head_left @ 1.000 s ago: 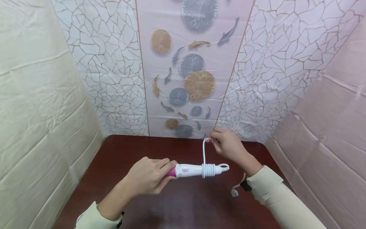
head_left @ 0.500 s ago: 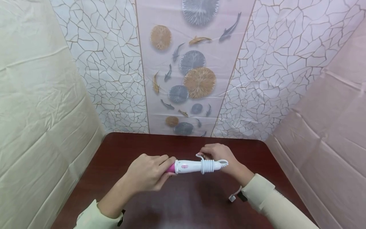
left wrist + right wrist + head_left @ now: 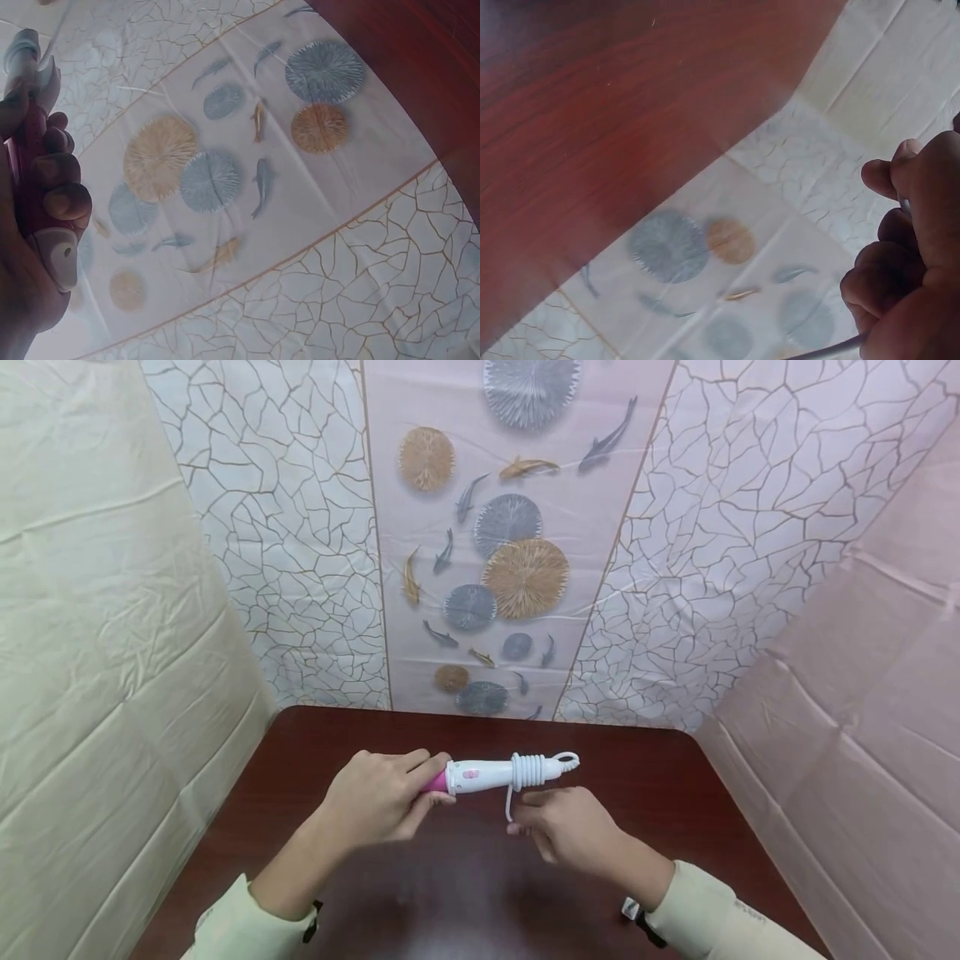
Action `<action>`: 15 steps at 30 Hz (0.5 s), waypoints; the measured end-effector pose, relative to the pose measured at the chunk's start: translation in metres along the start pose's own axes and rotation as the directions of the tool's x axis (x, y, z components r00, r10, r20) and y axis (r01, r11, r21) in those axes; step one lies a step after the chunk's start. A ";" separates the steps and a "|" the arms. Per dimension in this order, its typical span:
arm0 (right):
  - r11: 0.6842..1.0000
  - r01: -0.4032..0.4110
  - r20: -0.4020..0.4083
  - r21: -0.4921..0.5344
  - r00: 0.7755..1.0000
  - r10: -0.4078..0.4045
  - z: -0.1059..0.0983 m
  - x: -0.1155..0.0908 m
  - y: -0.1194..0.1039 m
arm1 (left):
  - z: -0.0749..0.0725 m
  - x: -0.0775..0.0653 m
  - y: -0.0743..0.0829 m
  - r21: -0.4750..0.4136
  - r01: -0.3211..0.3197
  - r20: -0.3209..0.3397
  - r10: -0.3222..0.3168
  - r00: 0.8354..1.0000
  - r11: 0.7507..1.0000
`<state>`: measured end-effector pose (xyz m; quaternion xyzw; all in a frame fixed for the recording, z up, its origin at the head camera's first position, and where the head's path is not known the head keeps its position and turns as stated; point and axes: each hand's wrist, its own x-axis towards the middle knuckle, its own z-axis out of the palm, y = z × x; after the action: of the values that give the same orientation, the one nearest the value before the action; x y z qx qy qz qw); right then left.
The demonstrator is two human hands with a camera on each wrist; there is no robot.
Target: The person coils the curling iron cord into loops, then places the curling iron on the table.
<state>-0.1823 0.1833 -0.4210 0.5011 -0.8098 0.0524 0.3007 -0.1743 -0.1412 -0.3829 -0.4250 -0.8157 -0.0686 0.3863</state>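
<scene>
A hair styling iron with a pink body and white handle (image 3: pixel 483 776) is held level above the table, handle pointing right. My left hand (image 3: pixel 382 797) grips the pink part, fingers wrapped around it; in the left wrist view the pink body (image 3: pixel 28 161) runs through the fist. Several turns of white cord (image 3: pixel 528 770) circle the handle near its right end. From these turns a short length hangs down to my right hand (image 3: pixel 573 827), which pinches it just below the handle. The right wrist view shows the cord (image 3: pixel 829 351) passing into the curled fingers.
Below both hands lies a dark red wooden table (image 3: pixel 360 735). The cord's white plug (image 3: pixel 630 908) dangles beside the right sleeve (image 3: pixel 693 910). A patterned sheet (image 3: pixel 480 635) hangs behind the table, with pale cloth walls (image 3: pixel 840 760) at both sides.
My right hand has brought the cord from above and behind the handle down to its near side, below it. My left hand and the iron have shifted slightly left and up in view.
</scene>
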 end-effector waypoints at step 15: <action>0.982 0.176 -0.103 -0.061 0.978 -0.182 -0.051 0.010 -0.027 | 0.008 -0.004 -0.001 -0.038 0.052 0.043 -0.050 0.998 0.998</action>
<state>-0.1409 0.1816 -0.3797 0.5604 -0.7449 0.0313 0.3607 -0.1783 -0.1406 -0.3911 -0.4128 -0.8327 -0.0854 0.3591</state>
